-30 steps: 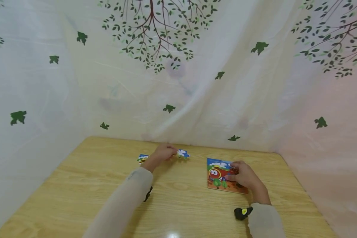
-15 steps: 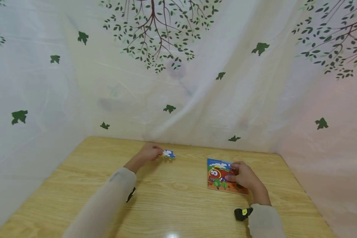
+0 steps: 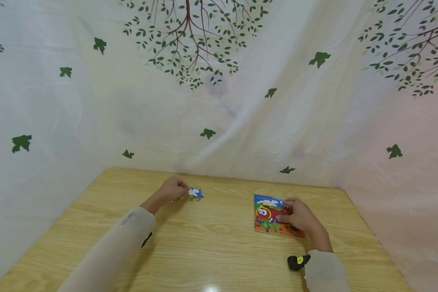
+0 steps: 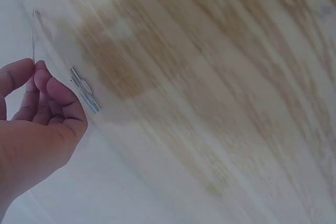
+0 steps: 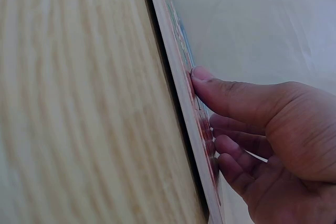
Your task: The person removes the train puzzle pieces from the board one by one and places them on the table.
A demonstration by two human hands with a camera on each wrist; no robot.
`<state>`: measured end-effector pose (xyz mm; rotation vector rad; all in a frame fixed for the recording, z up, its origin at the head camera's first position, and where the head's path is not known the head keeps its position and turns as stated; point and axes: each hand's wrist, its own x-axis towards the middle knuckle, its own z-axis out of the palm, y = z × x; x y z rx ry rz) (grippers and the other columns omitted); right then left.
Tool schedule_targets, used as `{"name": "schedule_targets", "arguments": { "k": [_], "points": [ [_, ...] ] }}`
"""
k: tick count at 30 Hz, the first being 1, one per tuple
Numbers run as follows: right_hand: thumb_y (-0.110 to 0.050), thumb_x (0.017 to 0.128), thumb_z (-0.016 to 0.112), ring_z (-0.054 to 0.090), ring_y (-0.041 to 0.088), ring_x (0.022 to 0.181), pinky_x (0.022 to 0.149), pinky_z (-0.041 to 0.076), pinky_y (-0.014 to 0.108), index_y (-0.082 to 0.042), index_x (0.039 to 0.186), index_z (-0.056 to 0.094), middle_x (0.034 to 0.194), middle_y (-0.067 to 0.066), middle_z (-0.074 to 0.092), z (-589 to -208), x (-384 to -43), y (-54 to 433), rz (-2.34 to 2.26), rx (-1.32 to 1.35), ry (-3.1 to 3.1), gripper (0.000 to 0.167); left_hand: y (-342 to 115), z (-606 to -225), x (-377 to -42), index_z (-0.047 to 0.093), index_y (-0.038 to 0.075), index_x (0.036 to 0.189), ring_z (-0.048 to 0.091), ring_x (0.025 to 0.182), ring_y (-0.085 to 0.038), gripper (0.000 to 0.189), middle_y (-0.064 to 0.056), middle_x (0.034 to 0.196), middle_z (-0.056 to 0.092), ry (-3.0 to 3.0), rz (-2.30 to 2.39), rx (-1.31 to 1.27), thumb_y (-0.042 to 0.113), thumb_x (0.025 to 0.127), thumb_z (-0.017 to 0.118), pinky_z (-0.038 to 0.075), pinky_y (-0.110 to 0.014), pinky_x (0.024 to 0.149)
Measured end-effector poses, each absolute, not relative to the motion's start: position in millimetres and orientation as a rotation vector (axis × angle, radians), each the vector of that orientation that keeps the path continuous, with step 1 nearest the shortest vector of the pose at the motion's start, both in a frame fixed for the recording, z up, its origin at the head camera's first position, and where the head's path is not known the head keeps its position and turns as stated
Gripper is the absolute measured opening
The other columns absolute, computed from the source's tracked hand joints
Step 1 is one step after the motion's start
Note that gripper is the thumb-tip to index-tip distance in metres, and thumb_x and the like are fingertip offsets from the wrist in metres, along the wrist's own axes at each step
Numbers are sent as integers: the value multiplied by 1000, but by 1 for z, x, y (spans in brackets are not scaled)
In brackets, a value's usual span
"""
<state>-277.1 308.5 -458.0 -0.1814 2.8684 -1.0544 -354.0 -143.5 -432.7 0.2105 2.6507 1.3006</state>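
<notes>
A jigsaw piece [image 3: 196,193] printed with blue sky and white cloud is pinched by its edge between the thumb and fingertip of my left hand [image 3: 170,190]. The left wrist view shows this held piece [image 4: 33,38] edge-on, while a second jigsaw piece [image 4: 85,90] lies on the table just beyond the fingers. From the head view, my left hand mostly hides that second piece. On the right, my right hand [image 3: 302,217] rests its thumb and fingertips on a square puzzle board [image 3: 266,221] with a red cartoon train picture. The right wrist view shows the fingertips touching the board's face [image 5: 202,124].
The wooden table [image 3: 211,243] runs back to a pale cloth curtain [image 3: 233,121] printed with branches and green birds. Curtain also closes off both sides. A black wrist strap [image 3: 298,262] shows at my right sleeve.
My left hand has moved left along the back of the table with the jigsaw piece, reaching where the second piece lies. My right hand stays on the puzzle board.
</notes>
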Motion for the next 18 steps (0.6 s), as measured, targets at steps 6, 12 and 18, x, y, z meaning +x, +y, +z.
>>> {"name": "schedule_targets", "arguments": {
  "k": [6, 12, 18],
  "points": [
    [-18, 94, 77, 44, 52, 131, 107, 38, 63, 14, 142, 49, 149, 34, 39, -458, -278, 309, -1037, -180, 2880, 64, -144, -432, -353, 76, -1, 101, 56, 64, -14, 14, -8, 87, 71, 2764, 1120, 264, 8, 93, 67, 45, -25, 53],
    [-19, 93, 78, 44, 52, 131, 108, 36, 64, 13, 141, 51, 146, 33, 42, -459, -280, 309, -1007, -184, 2896, 64, -144, -434, -356, 76, 1, 97, 60, 75, -17, 10, -7, 94, 71, 2792, 1025, 251, 6, 92, 70, 50, -28, 62],
    [-19, 93, 77, 42, 53, 132, 108, 37, 64, 13, 141, 51, 148, 33, 40, -457, -280, 309, -997, -192, 2897, 63, -144, -437, -360, 77, 3, 98, 61, 78, -17, 10, -6, 96, 71, 2786, 1000, 264, 8, 92, 70, 51, -28, 65]
  ]
}}
